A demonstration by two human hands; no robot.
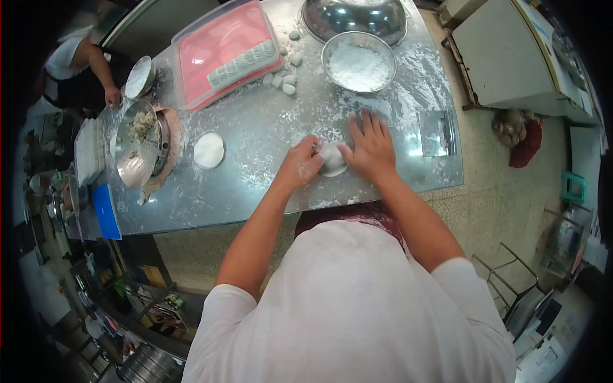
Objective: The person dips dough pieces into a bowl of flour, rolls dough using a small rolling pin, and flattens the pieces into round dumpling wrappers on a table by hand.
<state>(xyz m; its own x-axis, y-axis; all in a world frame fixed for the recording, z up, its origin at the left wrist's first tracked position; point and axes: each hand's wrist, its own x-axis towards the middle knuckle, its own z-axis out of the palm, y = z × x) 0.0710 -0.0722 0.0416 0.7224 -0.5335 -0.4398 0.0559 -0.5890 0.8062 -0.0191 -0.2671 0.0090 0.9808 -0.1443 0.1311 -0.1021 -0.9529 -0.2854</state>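
A round white piece of dough (332,160) lies on the floured metal table (255,172), between my two hands. My left hand (301,163) is at its left edge with the fingers curled together; what they pinch, if anything, is too small to make out. My right hand (370,147) lies at its right side, fingers spread, the thumb touching the dough. Farther left a flat white dough disc (209,150) rests on the table. Several small white dough balls (289,84) sit beyond my hands, beside a clear plastic box with a pink inside (220,51) that holds a row of pleated white pieces (242,64).
A bowl of white flour (359,62) stands beyond my hands, near a large metal bowl (354,16). At left are a metal bowl with filling (142,131), a white bowl (139,78) and a blue board (106,211). Another person's arm (102,67) reaches the table's far left.
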